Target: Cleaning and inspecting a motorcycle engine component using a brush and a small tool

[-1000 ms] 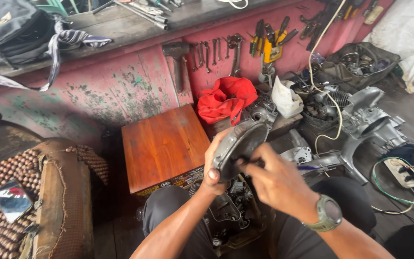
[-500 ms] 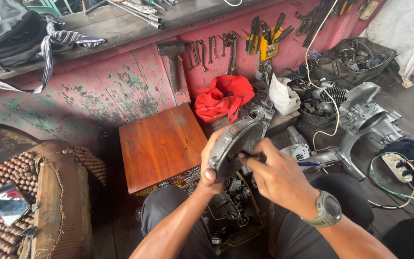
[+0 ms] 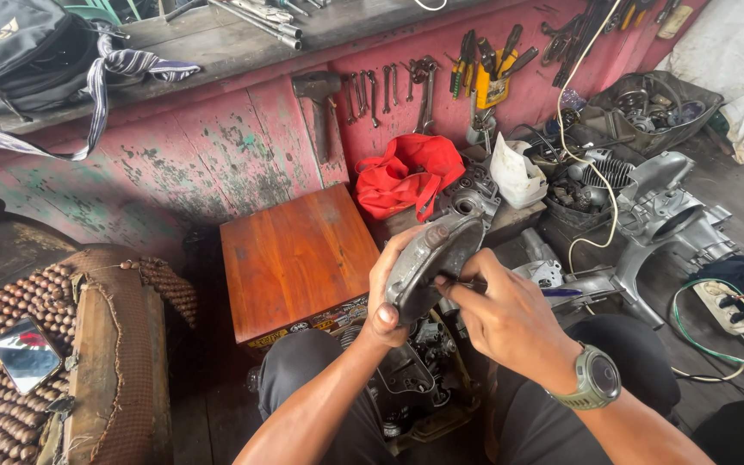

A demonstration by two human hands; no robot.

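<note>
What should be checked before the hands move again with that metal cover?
1. Left hand grips the grey metal cover: ok.
2. Right hand fingers on the cover's edge: ok.
3. Tool in the right hand: cannot tell, mostly hidden.
4. Engine block sits between the knees, below the cover: ok.
5. Wooden box top available beside the left hand: ok.
6. Cover's inner face condition: cannot tell.

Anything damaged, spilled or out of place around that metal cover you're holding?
Nothing spilled. The left hand and right hand hold the grey metal cover intact. Oddities: the red workbench front has badly peeling paint, and engine casings lie loose on the floor.
</note>
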